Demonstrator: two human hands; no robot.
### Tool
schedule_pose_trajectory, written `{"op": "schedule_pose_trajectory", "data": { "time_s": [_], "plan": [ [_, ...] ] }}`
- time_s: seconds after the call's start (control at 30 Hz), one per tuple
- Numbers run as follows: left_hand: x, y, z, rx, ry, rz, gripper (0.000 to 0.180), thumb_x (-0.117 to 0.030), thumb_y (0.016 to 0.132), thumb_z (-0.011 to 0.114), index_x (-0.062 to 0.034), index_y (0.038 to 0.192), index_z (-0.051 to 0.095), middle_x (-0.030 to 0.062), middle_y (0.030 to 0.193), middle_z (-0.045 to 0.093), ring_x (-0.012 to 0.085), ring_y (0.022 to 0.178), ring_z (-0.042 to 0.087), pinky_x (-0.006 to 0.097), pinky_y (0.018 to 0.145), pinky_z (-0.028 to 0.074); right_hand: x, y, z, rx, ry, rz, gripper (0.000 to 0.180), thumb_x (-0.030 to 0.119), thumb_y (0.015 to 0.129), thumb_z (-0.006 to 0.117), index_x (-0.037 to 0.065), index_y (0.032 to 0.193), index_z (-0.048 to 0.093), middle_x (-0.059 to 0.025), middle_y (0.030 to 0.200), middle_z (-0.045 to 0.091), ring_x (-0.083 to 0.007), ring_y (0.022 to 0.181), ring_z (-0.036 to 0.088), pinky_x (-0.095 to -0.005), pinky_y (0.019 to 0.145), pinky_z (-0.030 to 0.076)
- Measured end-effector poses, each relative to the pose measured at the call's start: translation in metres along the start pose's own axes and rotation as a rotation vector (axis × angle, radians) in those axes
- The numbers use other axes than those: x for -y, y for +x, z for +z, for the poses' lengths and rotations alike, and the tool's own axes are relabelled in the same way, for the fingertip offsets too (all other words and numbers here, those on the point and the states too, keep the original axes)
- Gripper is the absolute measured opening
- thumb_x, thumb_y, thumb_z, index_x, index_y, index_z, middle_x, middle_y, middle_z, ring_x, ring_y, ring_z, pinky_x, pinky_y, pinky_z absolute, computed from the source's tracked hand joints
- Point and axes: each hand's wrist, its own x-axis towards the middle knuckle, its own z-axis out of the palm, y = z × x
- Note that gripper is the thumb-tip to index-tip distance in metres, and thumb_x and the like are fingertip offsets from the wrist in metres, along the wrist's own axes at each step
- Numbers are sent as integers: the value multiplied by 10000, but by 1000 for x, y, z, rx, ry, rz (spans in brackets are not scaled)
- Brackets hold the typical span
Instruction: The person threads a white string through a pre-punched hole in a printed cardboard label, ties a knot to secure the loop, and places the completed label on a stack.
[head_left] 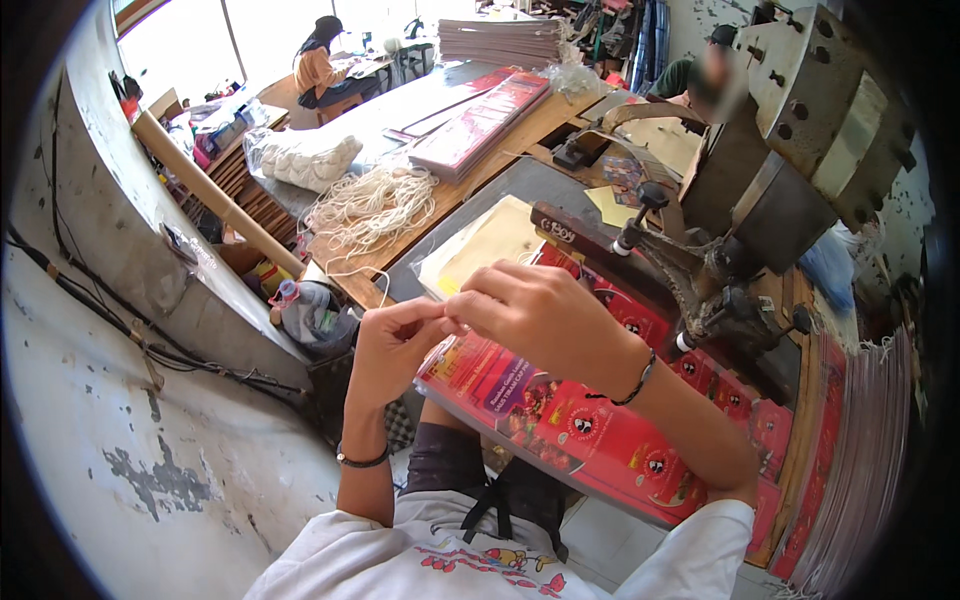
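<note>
While both hands meet fingertip to fingertip, at the hub of our clock, look at that pinch! The left hand (388, 345) has its grip closed, thumb against forefinger, and the right hand (520, 305) comes in knuckles up, its grip drawn tight as well. Anything between those tips? Too small to tell from here. Down to four o'clock, beneath the right forearm, lie the red printed sheets (550, 420), spread broad and flat, their near edge out over the lap. Just off the fingers at half past twelve, a pale paper stack (485, 240). Swing round to eleven: a loose heap of white cord (375, 205) on the worktop (466, 188), one strand trailing over the edge towards the left hand! Past it at half past ten, a white bundle (305, 162) in clear plastic. Straight up at twelve, a second red stack (480, 130), neatly squared. Big metal machine (840, 110) looming at two o'clock, and a tall pile of sheets (870, 430) at half past three. Out at eleven, far off, a seated person (325, 70) bends over a table.
</note>
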Motion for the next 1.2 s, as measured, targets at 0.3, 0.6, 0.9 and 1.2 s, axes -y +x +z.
{"op": "schedule_pose_trajectory", "data": {
  "time_s": [0.3, 0.6, 0.9, 1.2],
  "plan": [
    [-3, -10, -4, -51, 7, 59, 125, -77, 950, 679, 44, 953, 710, 38, 794, 717, 25, 709, 600, 176, 604, 457, 6, 3, -5, -84, -92, -121, 164, 137, 790, 675, 67, 933, 633, -39, 872, 583, -186, 852, 646, -302, 676, 563],
    [-26, -18, 9, -216, 431, 229, 90, -75, 929, 695, 15, 928, 704, 61, 726, 694, 39, 617, 572, 206, 544, 420, 12, 5, 2, -129, -196, -59, 147, 121, 790, 666, 78, 916, 604, -42, 857, 578, -179, 795, 654, -292, 622, 557],
    [-7, -13, 2, -147, 255, 224, 138, -104, 959, 636, 12, 895, 675, 33, 675, 608, 44, 561, 495, 214, 503, 339, 9, 2, 8, -114, -80, -48, 151, 114, 837, 708, 83, 921, 586, -41, 778, 572, -200, 725, 661, -318, 588, 552],
    [-6, -7, 6, -185, 381, 373, 73, -46, 923, 651, 19, 892, 651, 75, 672, 564, 106, 566, 485, 269, 514, 353, 14, 3, 11, -118, 354, 291, 191, 224, 961, 623, 36, 936, 641, -164, 808, 666, -350, 739, 674, -427, 633, 533]
  ]
}}
